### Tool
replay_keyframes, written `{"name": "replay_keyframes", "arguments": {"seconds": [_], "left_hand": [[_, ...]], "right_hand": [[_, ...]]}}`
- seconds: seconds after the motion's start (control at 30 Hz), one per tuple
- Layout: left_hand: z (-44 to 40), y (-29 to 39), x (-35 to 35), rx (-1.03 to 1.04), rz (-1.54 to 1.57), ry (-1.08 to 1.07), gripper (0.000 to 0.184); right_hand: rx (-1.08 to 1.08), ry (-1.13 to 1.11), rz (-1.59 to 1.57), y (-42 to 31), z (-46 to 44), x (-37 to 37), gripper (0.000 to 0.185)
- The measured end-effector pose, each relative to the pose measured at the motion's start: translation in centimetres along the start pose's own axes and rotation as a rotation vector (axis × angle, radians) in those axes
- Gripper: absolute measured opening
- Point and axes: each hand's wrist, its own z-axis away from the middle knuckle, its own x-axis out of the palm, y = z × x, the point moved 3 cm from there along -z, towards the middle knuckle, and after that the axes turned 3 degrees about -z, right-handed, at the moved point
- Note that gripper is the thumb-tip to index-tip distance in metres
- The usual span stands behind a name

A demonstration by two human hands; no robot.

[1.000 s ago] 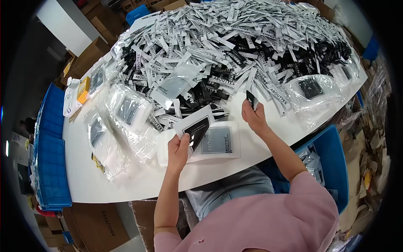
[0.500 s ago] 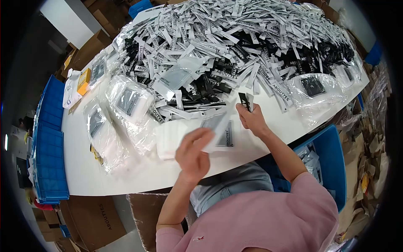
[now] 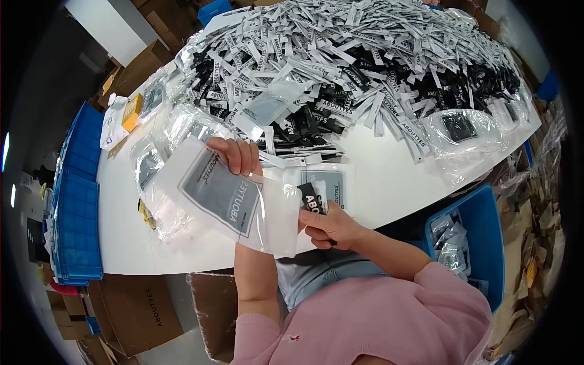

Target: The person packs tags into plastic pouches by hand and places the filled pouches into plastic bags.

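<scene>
My left hand (image 3: 236,156) grips the upper edge of a clear plastic bag (image 3: 222,198) with a grey printed panel, held tilted above the table's front edge. Its fingers are closed over the bag. Pinched in my right hand (image 3: 330,226) are a black sachet (image 3: 308,196) and a white one, standing up from the fingers beside the bag's right end. Whether they touch the bag's mouth I cannot tell. Another printed bag (image 3: 333,181) lies flat on the table just behind my right hand.
A large heap of black and white sachets (image 3: 292,67) covers the back of the white table (image 3: 389,176). Packs of clear bags (image 3: 198,128) lie at left, another pack (image 3: 459,131) at right. A blue bin (image 3: 496,243) with filled bags stands by my right side.
My left hand has lifted a printed bag off the stack and turned it. My right hand has come down and left with the sachets, close to the bag.
</scene>
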Motion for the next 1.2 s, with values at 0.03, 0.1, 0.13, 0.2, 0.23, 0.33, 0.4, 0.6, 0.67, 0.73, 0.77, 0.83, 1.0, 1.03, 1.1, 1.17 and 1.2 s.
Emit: {"name": "replay_keyframes", "arguments": {"seconds": [0.03, 0.1, 0.13, 0.2, 0.23, 0.33, 0.4, 0.6, 0.67, 0.73, 0.77, 0.83, 1.0, 1.03, 1.1, 1.17, 1.2], "left_hand": [[-0.1, 0.1, 0.3, 0.013, -0.003, -0.016, 0.034], [0.1, 0.4, 1.0, 0.026, -0.076, 0.008, 0.035], [0.2, 0.7, 1.4, 0.030, -0.148, 0.033, 0.036], [0.3, 1.3, 2.2, 0.020, -0.193, 0.070, 0.038], [0.4, 1.6, 2.5, 0.011, -0.238, 0.105, 0.040], [0.7, 2.2, 3.5, -0.011, -0.390, 0.122, 0.044], [1.1, 2.3, 4.2, -0.026, -0.459, 0.139, 0.046], [1.2, 4.0, -0.1, -0.010, -0.642, 0.227, 0.055], [2.3, 6.2, -1.8, 0.075, -0.863, 0.691, 0.053], [4.5, 7.9, -2.1, 0.177, -1.119, 0.789, 0.039], [6.0, 7.2, -1.2, 0.004, -1.248, 0.692, 0.035], [8.6, 3.3, 1.2, -0.357, -1.366, 0.346, 0.031], [9.8, 0.1, 3.3, -0.614, -1.092, 0.352, 0.011], [9.8, 0.3, 3.0, -0.645, -0.867, 0.400, 0.011], [8.8, 0.3, 4.0, -0.696, -0.642, 0.496, 0.011], [8.6, -0.1, 3.9, -0.646, -0.853, 0.402, 0.010], [8.5, -0.2, 3.7, -0.596, -1.056, 0.301, 0.009]], "right_hand": [[-0.046, 0.032, -0.090, -0.2, -0.1, 0.2, 0.033], [-0.104, 0.081, -0.181, -1.2, 0.1, 0.5, 0.032], [-0.103, 0.080, -0.181, -1.7, 0.4, 0.5, 0.032], [-0.023, -0.065, -0.369, -2.2, 0.9, 0.5, 0.034], [-0.024, -0.064, -0.369, -2.2, 0.8, 0.2, 0.034], [-0.041, 0.046, -0.383, -2.5, 0.4, -1.2, 0.032], [-0.053, 0.095, -0.256, -3.0, 0.2, -1.3, 0.028], [-0.290, 0.264, 0.236, -5.1, 0.3, -3.4, 0.017], [-0.480, 0.439, 0.334, -6.4, 0.5, -4.8, 0.015], [-0.687, 0.516, 0.440, -7.3, 0.7, -5.5, 0.015], [-0.689, 0.513, 0.442, -7.2, 0.5, -5.2, 0.015], [-0.673, 0.503, 0.671, -7.0, -0.3, -3.6, 0.020], [-1.020, 0.165, 1.341, -5.9, -1.6, 0.7, 0.022], [-1.039, 0.132, 1.228, -5.8, -1.7, 0.6, 0.021], [-1.059, 0.091, 1.117, -6.1, -1.9, 0.6, 0.020], [-0.976, 0.185, 1.145, -6.7, -1.9, 0.6, 0.020], [-1.013, 0.242, 1.272, -6.7, -1.9, 0.9, 0.019]]}}
